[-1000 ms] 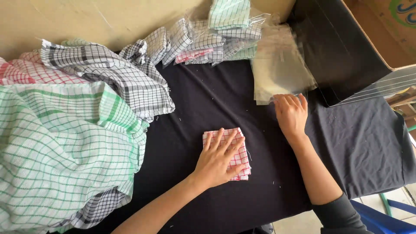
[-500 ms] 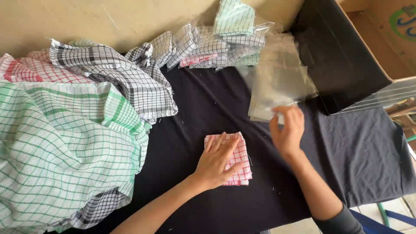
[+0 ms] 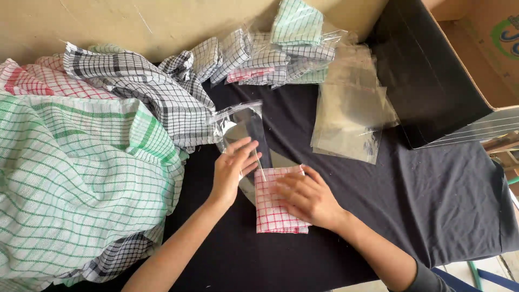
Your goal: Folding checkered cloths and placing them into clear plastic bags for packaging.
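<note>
Two hands are engaged with one folded red-and-white checked cloth square (image 3: 277, 201), which lies flat on the black fabric-covered table (image 3: 443, 194). The right hand (image 3: 307, 198) is laid over the cloth's right half, fingers spread and flat, so that the folds are pressed down and the square is kept from sliding. Nothing is gripped by it; the cloth is only pinned.

Just left of the cloth, the left hand (image 3: 233, 166) is closed lightly on a clear plastic bag (image 3: 241, 135), thumb and fingers pinching its near edge. The bag's mouth appears to be held just at the cloth's upper left edge, lifted off the table, which suits a flat square being fed in; whether the cloth's edge is already inside cannot be told.

Beyond the cloth and to its right, a loose stack of empty clear bags (image 3: 350, 120) is kept within reach. Further beyond, already bagged folded cloths (image 3: 281, 57) are heaped against the wall. Well to the left of the cloth, a large heap of unfolded green, black and red checked cloths (image 3: 81, 162) is spread. A black-lined cardboard box (image 3: 432, 70) stands far right of the cloth.
</note>
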